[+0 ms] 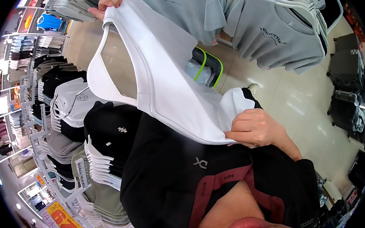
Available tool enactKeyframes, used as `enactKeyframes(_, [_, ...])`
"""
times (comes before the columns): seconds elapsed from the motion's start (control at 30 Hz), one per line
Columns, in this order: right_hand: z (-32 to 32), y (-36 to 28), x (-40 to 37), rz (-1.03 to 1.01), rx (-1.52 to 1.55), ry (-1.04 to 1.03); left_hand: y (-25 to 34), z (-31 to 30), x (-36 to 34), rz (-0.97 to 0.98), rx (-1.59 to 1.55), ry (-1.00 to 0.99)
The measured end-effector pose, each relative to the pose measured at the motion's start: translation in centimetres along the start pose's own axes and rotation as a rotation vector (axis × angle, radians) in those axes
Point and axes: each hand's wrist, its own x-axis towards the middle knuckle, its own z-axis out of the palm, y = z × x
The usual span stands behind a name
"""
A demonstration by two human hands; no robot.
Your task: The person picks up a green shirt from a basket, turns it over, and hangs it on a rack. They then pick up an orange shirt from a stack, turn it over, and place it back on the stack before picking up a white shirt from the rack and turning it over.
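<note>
A white shirt (163,65) stretches diagonally in front of my chest, its smooth fabric spread between my hands. Part of a white hanger (99,79) shows at its neck opening, curving out to the left. At the top left, my left hand (111,2) is closed on the shirt's upper corner, its fingers partly cut off by the frame edge. My right hand (256,127) pinches the lower edge of the shirt, with bunched fabric beside the fingers.
Racks of hanging clothes (106,160) fill the left side. Grey shirts (282,37) hang at the top right. A black basket with a green rim (217,72) stands on the tiled floor (290,103). Dark suitcases (346,62) line the far right. A price sign (68,223) is at lower left.
</note>
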Motion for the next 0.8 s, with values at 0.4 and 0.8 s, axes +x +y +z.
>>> enactKeyframes(0.4, [-1.7, 0.3, -0.3, 0.202, 0.081, -0.178, 0.4, 0.5, 0.3, -0.046, -0.022, 0.002])
enactKeyframes(0.8, [-8.2, 7.9, -2.5, 0.744, -0.218, 0.484, -2.3, 19.2, 5.9, -0.232, 1.118, 0.670])
